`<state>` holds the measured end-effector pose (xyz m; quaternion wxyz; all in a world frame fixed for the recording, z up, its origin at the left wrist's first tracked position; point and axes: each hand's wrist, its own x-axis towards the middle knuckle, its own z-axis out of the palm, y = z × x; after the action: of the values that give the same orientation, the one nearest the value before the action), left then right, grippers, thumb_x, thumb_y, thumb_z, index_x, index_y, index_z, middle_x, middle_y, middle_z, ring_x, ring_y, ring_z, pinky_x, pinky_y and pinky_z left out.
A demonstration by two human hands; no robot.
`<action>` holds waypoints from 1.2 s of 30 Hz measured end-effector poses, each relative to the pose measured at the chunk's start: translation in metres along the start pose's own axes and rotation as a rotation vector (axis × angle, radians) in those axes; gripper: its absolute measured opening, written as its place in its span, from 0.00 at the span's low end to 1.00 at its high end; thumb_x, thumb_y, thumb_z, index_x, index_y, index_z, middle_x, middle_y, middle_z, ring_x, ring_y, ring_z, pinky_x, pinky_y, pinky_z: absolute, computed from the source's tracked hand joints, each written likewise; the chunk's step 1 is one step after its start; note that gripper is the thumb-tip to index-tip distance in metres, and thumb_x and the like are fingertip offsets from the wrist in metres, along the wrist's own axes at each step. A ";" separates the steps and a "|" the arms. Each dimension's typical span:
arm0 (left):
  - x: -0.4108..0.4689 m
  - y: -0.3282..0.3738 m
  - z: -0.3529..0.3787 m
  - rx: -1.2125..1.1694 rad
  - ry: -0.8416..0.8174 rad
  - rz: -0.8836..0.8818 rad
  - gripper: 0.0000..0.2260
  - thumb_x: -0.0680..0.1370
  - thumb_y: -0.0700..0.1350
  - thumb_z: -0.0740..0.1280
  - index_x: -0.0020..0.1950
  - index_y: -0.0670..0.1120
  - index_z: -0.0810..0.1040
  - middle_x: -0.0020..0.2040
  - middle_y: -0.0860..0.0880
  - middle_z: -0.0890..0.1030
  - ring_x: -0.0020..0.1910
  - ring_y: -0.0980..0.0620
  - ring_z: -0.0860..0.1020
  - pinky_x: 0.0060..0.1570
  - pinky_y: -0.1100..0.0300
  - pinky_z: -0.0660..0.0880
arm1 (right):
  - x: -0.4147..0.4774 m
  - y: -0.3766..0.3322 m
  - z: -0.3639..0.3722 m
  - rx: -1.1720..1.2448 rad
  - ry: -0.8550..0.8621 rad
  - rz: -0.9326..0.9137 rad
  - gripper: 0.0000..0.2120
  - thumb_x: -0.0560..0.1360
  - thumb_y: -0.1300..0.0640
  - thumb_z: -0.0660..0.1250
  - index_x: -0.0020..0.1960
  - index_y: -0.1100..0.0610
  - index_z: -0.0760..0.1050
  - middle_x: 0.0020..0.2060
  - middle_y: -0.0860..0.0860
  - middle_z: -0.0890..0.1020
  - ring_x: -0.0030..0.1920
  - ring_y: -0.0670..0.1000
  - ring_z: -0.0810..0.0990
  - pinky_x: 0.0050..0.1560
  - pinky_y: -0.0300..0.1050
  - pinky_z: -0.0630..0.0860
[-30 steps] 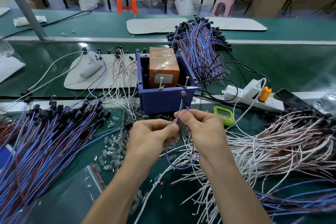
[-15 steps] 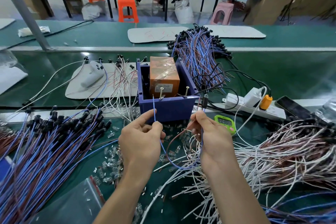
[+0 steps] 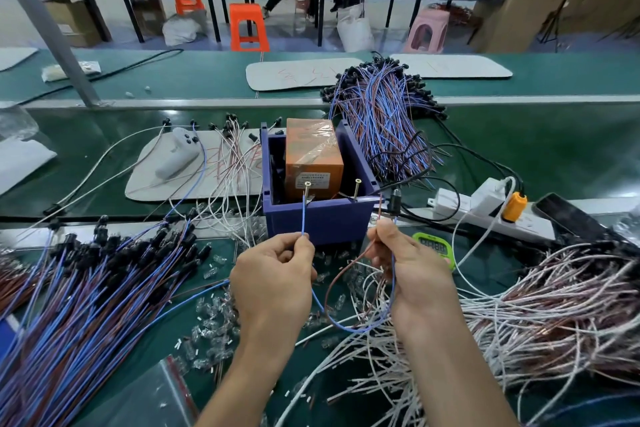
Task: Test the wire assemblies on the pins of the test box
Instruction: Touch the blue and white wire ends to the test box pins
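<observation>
left hand [image 3: 273, 274] pinches blue lead [image 3: 303, 215], tip at left pin [image 3: 307, 185] | right hand [image 3: 412, 267] pinches brown lead [image 3: 379, 215], tip short of right pin [image 3: 356, 185] | I'd steady blue, swing brown inward

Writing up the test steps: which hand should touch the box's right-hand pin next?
Right. The right hand pinches the brown lead, whose tip stands beside the right pin; the left hand holds the blue lead near the left pin.

I observe: left hand [image 3: 273, 274] pinches blue wire [image 3: 303, 215], tip at left pin [image 3: 307, 188] of test box [image 3: 318, 218]; right hand [image 3: 412, 270] pinches brown wire [image 3: 379, 211] just beside the box.
</observation>
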<state>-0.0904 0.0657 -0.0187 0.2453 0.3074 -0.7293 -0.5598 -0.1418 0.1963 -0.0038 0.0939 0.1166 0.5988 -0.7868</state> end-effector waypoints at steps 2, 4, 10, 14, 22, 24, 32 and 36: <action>-0.002 0.002 0.001 -0.007 -0.005 0.015 0.17 0.77 0.45 0.74 0.34 0.66 0.83 0.25 0.54 0.81 0.21 0.59 0.75 0.23 0.66 0.72 | 0.001 0.000 -0.002 -0.003 0.008 0.001 0.18 0.78 0.54 0.72 0.30 0.51 0.85 0.27 0.49 0.82 0.26 0.41 0.77 0.29 0.31 0.71; -0.003 0.003 0.000 -0.011 -0.009 0.032 0.21 0.77 0.45 0.73 0.35 0.72 0.81 0.25 0.54 0.80 0.21 0.58 0.74 0.23 0.64 0.73 | 0.002 0.000 -0.003 -0.009 0.012 0.006 0.17 0.78 0.54 0.72 0.31 0.51 0.86 0.28 0.50 0.83 0.28 0.41 0.78 0.33 0.33 0.72; -0.004 0.000 -0.001 -0.015 -0.002 0.031 0.15 0.76 0.42 0.74 0.33 0.60 0.82 0.25 0.55 0.80 0.21 0.61 0.74 0.24 0.69 0.71 | 0.004 0.000 -0.002 -0.057 0.008 0.012 0.17 0.78 0.53 0.71 0.31 0.49 0.86 0.28 0.48 0.83 0.28 0.40 0.78 0.38 0.38 0.70; -0.006 0.002 -0.002 -0.008 -0.017 0.034 0.14 0.76 0.42 0.74 0.34 0.58 0.82 0.25 0.55 0.80 0.21 0.61 0.74 0.23 0.70 0.69 | 0.004 0.001 0.002 -0.105 -0.013 0.024 0.19 0.79 0.53 0.71 0.29 0.49 0.85 0.27 0.48 0.82 0.27 0.40 0.77 0.39 0.42 0.68; -0.005 0.002 -0.003 0.011 -0.023 0.024 0.13 0.77 0.44 0.74 0.34 0.59 0.82 0.25 0.55 0.81 0.21 0.60 0.74 0.23 0.69 0.70 | 0.015 -0.003 0.014 -0.129 -0.049 0.045 0.20 0.79 0.53 0.71 0.28 0.50 0.85 0.26 0.49 0.82 0.27 0.42 0.76 0.38 0.41 0.70; -0.005 0.002 -0.003 0.010 -0.022 0.017 0.13 0.77 0.44 0.74 0.34 0.58 0.82 0.25 0.54 0.81 0.21 0.59 0.74 0.23 0.68 0.70 | 0.018 -0.004 0.015 -0.133 -0.045 0.044 0.21 0.79 0.53 0.71 0.28 0.50 0.85 0.26 0.49 0.81 0.27 0.43 0.75 0.38 0.40 0.70; -0.004 0.001 -0.003 0.018 -0.017 0.012 0.13 0.77 0.44 0.74 0.35 0.59 0.82 0.25 0.56 0.81 0.20 0.61 0.74 0.21 0.70 0.67 | 0.018 -0.001 0.013 -0.171 -0.097 0.061 0.19 0.79 0.52 0.71 0.29 0.50 0.85 0.27 0.49 0.82 0.25 0.41 0.76 0.39 0.43 0.68; -0.004 0.000 -0.004 -0.006 -0.014 0.005 0.12 0.77 0.44 0.74 0.35 0.58 0.82 0.25 0.53 0.80 0.19 0.61 0.72 0.21 0.70 0.67 | 0.019 -0.001 0.010 -0.157 -0.095 0.052 0.19 0.79 0.53 0.71 0.29 0.50 0.85 0.26 0.49 0.82 0.26 0.42 0.77 0.38 0.41 0.69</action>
<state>-0.0848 0.0664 -0.0178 0.2427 0.3009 -0.7301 -0.5635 -0.1609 0.1872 -0.0057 0.1514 0.0870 0.6504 -0.7393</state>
